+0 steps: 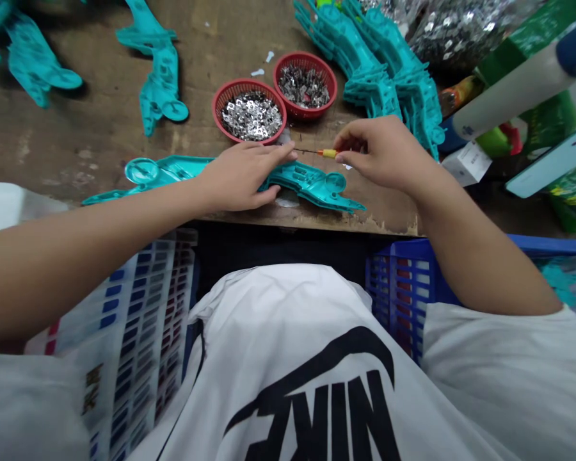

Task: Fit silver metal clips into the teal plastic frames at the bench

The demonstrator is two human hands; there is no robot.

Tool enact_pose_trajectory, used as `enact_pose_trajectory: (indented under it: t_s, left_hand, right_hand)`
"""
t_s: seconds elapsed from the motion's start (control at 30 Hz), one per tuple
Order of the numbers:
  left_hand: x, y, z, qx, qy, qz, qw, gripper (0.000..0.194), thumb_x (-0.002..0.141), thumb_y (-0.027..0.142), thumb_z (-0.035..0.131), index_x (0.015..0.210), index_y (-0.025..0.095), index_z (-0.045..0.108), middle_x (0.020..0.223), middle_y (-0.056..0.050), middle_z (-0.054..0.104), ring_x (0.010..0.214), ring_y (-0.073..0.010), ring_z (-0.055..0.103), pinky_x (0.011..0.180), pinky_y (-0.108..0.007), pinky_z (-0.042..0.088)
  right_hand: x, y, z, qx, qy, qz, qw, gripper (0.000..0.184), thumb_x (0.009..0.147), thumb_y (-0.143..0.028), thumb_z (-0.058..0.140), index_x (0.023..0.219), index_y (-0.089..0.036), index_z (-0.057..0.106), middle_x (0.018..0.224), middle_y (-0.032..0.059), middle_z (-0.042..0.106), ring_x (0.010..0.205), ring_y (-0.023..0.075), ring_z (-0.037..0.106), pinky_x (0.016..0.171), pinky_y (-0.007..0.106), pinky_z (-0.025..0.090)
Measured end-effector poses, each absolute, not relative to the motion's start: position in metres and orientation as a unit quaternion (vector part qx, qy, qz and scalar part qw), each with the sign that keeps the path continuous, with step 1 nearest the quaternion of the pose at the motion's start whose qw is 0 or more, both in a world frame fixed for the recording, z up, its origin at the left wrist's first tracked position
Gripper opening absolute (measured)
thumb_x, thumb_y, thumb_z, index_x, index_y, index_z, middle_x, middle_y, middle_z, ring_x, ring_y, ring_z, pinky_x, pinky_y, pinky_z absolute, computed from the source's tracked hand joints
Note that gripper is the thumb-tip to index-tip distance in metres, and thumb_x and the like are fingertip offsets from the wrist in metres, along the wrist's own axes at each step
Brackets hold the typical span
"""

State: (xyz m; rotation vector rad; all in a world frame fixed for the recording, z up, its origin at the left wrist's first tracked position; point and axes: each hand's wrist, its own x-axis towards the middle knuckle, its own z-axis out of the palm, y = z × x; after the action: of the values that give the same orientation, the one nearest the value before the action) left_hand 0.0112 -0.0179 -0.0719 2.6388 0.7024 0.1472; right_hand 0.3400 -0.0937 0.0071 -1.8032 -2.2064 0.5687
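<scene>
A long teal plastic part [312, 182] lies across the front of the wooden table. My left hand [242, 176] is closed over its middle, thumb at the near edge and fingers on the far side. Between thumb and fingers, my right hand [384, 153] grips a small screwdriver [327, 153] by its yellow and orange handle. The thin shaft points left, its tip close to my left fingertips; whether it touches anything there cannot be seen. Just behind stand a red basket of shiny metal clips [252, 116] and a second red basket of small metal pieces [303, 86].
More teal parts lie at the back left [160, 70] and in a stack at right [379, 70]. A bag of metal pieces [461, 32], a bottle [509, 89] and a phone [552, 157] crowd the right. Below the table edge are a white crate [139, 320] and a blue crate [403, 282].
</scene>
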Motion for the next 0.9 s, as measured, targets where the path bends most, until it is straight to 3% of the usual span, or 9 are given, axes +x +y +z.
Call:
enact_pose_trajectory:
  t_s: [0.13,0.2,0.33,0.43,0.53,0.6,0.67,0.9]
  left_hand:
    - [0.01,-0.015,-0.076,0.944,0.247,0.066,0.209,0.114,0.105,0.043,0.07,0.21,0.025,0.03,0.196,-0.012,0.065,0.18,-0.0484,0.064,0.155,-0.064,0.047]
    - [0.009,-0.014,-0.077,0.944,0.242,0.069,0.212,0.115,0.104,0.044,0.071,0.211,0.028,0.03,0.195,-0.01,0.066,0.181,-0.0471,0.063,0.155,-0.063,0.047]
    - [0.007,-0.014,-0.074,0.95,0.223,0.053,0.211,0.096,0.109,0.045,0.063,0.203,0.031,0.052,0.196,-0.008,0.066,0.186,-0.045,0.058,0.159,-0.067,0.041]
    - [0.007,-0.014,-0.072,0.951,0.221,0.047,0.212,0.086,0.11,0.045,0.063,0.195,0.034,0.065,0.198,-0.007,0.064,0.187,-0.0436,0.057,0.16,-0.068,0.041]
    - [0.007,-0.014,-0.071,0.948,0.229,0.049,0.215,0.086,0.108,0.045,0.067,0.194,0.036,0.067,0.196,-0.006,0.067,0.186,-0.0438,0.059,0.159,-0.068,0.043]
    - [0.007,-0.014,-0.071,0.947,0.232,0.051,0.217,0.085,0.107,0.045,0.07,0.192,0.038,0.068,0.194,-0.006,0.068,0.185,-0.0454,0.06,0.159,-0.07,0.043]
    - [0.008,-0.014,-0.07,0.946,0.233,0.052,0.219,0.086,0.105,0.044,0.074,0.191,0.041,0.07,0.193,-0.005,0.069,0.184,-0.0477,0.061,0.158,-0.074,0.044]
    - [0.01,-0.017,-0.066,0.951,0.232,0.035,0.203,0.077,0.101,0.04,0.074,0.178,0.038,0.08,0.197,-0.005,0.065,0.185,-0.047,0.06,0.157,-0.073,0.045]
  right_hand:
    - [0.35,-0.086,0.005,-0.625,-0.714,0.258,0.183,0.009,0.104,-0.033,0.094,0.112,-0.03,0.093,0.104,0.0093,0.092,0.102,0.0364,0.085,0.106,0.056,0.071]
    - [0.354,-0.084,0.006,-0.632,-0.694,0.269,0.217,0.01,0.101,-0.023,0.092,0.108,-0.03,0.092,0.102,0.0071,0.091,0.099,0.0323,0.083,0.104,0.052,0.07]
    - [0.352,-0.084,0.007,-0.607,-0.651,0.32,0.324,0.018,0.1,-0.013,0.085,0.106,-0.03,0.085,0.099,0.0013,0.087,0.09,0.0267,0.082,0.094,0.045,0.069]
    - [0.338,-0.087,0.005,-0.584,-0.626,0.352,0.378,0.028,0.095,-0.012,0.09,0.11,-0.03,0.075,0.107,0.0002,0.089,0.097,0.0271,0.088,0.093,0.042,0.073]
    - [0.318,-0.094,0.005,-0.595,-0.675,0.299,0.317,0.028,0.096,-0.017,0.09,0.113,-0.03,0.071,0.124,0.0053,0.092,0.114,0.0313,0.091,0.103,0.045,0.074]
    - [0.306,-0.1,0.009,-0.61,-0.724,0.234,0.221,0.022,0.105,-0.027,0.086,0.125,-0.031,0.077,0.131,0.0091,0.093,0.12,0.0364,0.091,0.1,0.049,0.073]
    - [0.296,-0.105,0.012,-0.62,-0.748,0.188,0.144,0.031,0.112,-0.037,0.081,0.143,-0.032,0.081,0.138,0.0113,0.092,0.123,0.0396,0.089,0.097,0.052,0.072]
    - [0.281,-0.108,0.01,-0.614,-0.764,0.179,0.09,0.04,0.118,-0.042,0.075,0.156,-0.027,0.078,0.141,0.0144,0.091,0.12,0.0366,0.087,0.1,0.047,0.069]
